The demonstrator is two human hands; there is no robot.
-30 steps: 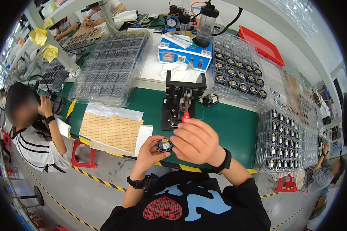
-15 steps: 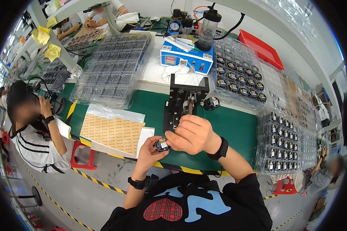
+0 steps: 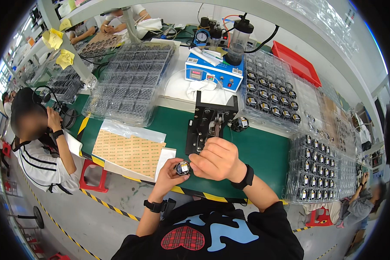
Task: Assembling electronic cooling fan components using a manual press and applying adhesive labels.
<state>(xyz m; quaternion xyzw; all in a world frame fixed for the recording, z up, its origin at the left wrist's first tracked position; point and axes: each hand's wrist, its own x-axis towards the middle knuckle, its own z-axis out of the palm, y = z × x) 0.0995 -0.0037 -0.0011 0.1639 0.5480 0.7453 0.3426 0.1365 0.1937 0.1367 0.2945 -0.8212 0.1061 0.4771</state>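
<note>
Near the front edge of the green work table, my left hand (image 3: 167,179) holds a small round black part (image 3: 183,167) with a pale label on its face, gripped between thumb and fingers. My right hand (image 3: 219,159) is just to its right, fingers curled and their tips close to the part's rim. Whatever those fingertips pinch, if anything, is hidden. Directly beyond my right hand stands a black metal fixture (image 3: 192,136) with a lever-like mechanism in its middle. A second round black part (image 3: 240,124) lies against the fixture's right side.
Left of the fixture lies a tan patterned sheet (image 3: 126,149). Stacked clear trays (image 3: 130,82) stand behind it. A blue control box (image 3: 213,74) sits at the back. Trays of round parts (image 3: 271,93) and another stack (image 3: 312,169) fill the right. A co-worker (image 3: 43,147) sits at left.
The whole view has shifted slightly, so the table and fixture appear a little lower. Both hands stay close together, with the round part still in the left one.
</note>
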